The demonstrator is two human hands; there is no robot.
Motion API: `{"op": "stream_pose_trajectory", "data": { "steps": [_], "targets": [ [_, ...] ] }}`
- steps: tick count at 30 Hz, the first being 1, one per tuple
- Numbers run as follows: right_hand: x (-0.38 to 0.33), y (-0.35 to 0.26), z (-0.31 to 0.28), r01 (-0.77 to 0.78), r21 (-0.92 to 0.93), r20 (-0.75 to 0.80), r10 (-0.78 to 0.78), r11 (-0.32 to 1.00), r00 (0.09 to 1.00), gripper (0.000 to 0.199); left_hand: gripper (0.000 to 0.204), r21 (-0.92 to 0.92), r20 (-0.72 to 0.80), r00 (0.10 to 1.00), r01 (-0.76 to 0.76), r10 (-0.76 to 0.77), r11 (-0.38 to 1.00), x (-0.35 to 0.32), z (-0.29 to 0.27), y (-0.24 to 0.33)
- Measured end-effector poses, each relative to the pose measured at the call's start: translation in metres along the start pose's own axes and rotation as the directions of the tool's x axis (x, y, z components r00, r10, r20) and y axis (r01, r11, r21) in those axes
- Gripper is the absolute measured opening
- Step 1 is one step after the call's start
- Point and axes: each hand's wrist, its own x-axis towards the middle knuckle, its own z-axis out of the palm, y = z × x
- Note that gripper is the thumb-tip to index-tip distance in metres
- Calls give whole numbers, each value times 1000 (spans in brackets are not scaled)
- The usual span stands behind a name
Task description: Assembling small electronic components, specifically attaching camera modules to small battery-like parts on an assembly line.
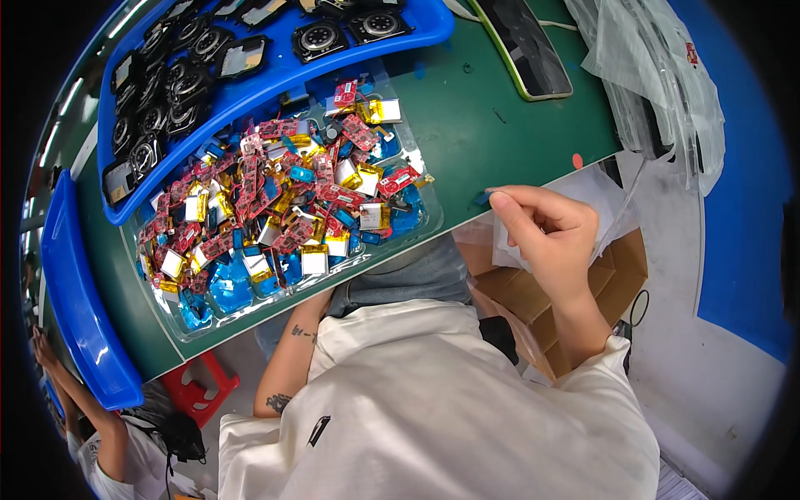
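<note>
My right hand [546, 233] is raised over the near edge of the green table, thumb and forefinger pinched together. A small dark blue piece [482, 198], perhaps film, shows at its fingertips. My left forearm [290, 354] runs under the table edge, and the hand itself is hidden. In front of me a clear plastic tray [429, 204] bears a heap of small red circuit boards [360, 132] with silver and yellow battery cells [315, 260]. Blue film pieces [231, 287] lie among them.
A blue bin [275, 87] of black watch cases [321, 37] stands beyond the tray. Another blue bin [79, 292] is at the left. A green-edged phone [527, 46] and plastic bags [667, 75] lie at the far right. Below sits a cardboard box [533, 304]. A co-worker's arm [92, 408] shows lower left.
</note>
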Motion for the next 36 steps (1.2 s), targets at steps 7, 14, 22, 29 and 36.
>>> {"op": "stream_pose_trajectory", "data": {
  "steps": [7, 14, 22, 29, 36],
  "targets": [
    [8, 0, 1, 386, -351, 156, -353, 853, 922, 8, 19, 2, -4, 1000, -13, 13, 1000, 4, 2, 0],
    [22, 4, -14, 713, -397, 388, -598, 578, 701, 10, 20, 5, 3, 1000, -25, 25, 1000, 13, 4, 2],
    [-3, 11, -55, 601, -507, 342, -497, 618, 798, 14, 20, -2, -1, 1000, -27, 27, 1000, 12, 6, 0],
    [-22, 79, -44, 138, -590, 35, -145, 796, 989, 11, 20, -9, 4, 999, -34, 34, 999, 11, 4, -3],
    [-15, 106, -37, -3, -758, -46, -49, 652, 998, 13, 20, -68, -3, 998, -66, 66, 996, 0, -1, -14]
  ]
}}
